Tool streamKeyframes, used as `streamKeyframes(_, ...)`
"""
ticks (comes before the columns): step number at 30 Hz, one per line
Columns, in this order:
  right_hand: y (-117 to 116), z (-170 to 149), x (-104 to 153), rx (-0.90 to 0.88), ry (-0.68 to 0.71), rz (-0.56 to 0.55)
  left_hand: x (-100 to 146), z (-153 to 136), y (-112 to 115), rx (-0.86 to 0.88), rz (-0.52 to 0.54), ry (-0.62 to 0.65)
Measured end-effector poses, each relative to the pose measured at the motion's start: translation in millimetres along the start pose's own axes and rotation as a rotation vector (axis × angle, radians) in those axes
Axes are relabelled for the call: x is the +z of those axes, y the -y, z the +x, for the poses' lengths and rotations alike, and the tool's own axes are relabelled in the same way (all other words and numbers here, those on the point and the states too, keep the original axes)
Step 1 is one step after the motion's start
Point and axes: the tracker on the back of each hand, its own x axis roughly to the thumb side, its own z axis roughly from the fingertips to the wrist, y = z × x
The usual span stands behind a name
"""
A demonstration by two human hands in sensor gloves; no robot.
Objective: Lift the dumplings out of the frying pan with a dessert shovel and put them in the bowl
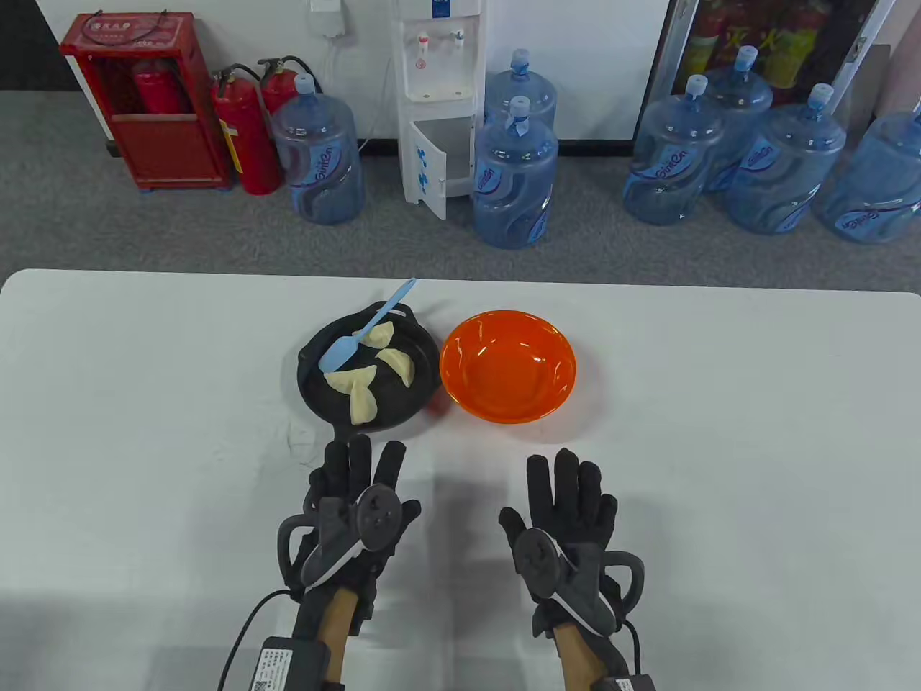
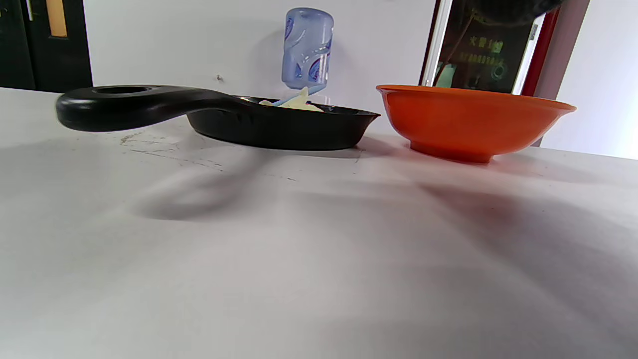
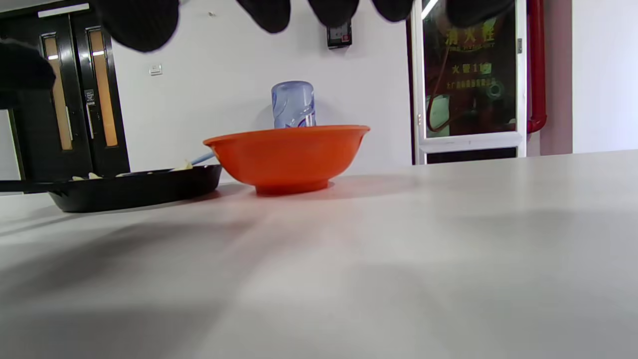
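Observation:
A black frying pan [image 1: 308, 378] stands at the table's middle and holds several pale dumplings [image 1: 399, 363]. A light blue dessert shovel [image 1: 365, 330] lies across the pan's far side, blade on the dumplings, handle pointing away over the rim. The orange bowl [image 1: 507, 367] stands empty just right of the pan. My left hand [image 1: 363, 461] lies flat with straight fingers at the pan's near edge, over its handle [image 2: 124, 102]. My right hand [image 1: 568, 479] is spread flat on the table in front of the bowl and holds nothing. In the right wrist view, fingertips [image 3: 139, 22] hang above the bowl [image 3: 289, 154].
The white table [image 1: 719, 432] stretches wide on both sides of the pan and bowl. Beyond its far edge, on the floor, stand several blue water bottles [image 1: 514, 173], a white dispenser [image 1: 439, 101] and red fire extinguishers [image 1: 245, 137].

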Motion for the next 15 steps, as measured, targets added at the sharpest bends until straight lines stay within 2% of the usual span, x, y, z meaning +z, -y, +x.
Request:
streamKeyframes(6,-1.0,0.3,0.4,-0.022,0.003,0.021,0.7,-1.9,0.8,0.070,-0.013,0.002)
streamKeyframes(10,-0.8,-0.2,-0.1,-0.016,0.001,0.017,-0.2,-1.1,1.0,0.014,-0.013,0.008)
streamKeyframes(15,-1.0,-3.0,-3.2,-0.025,-0.018,0.021,-1.6,-0.8,3.1,0.025,-0.030,0.009)
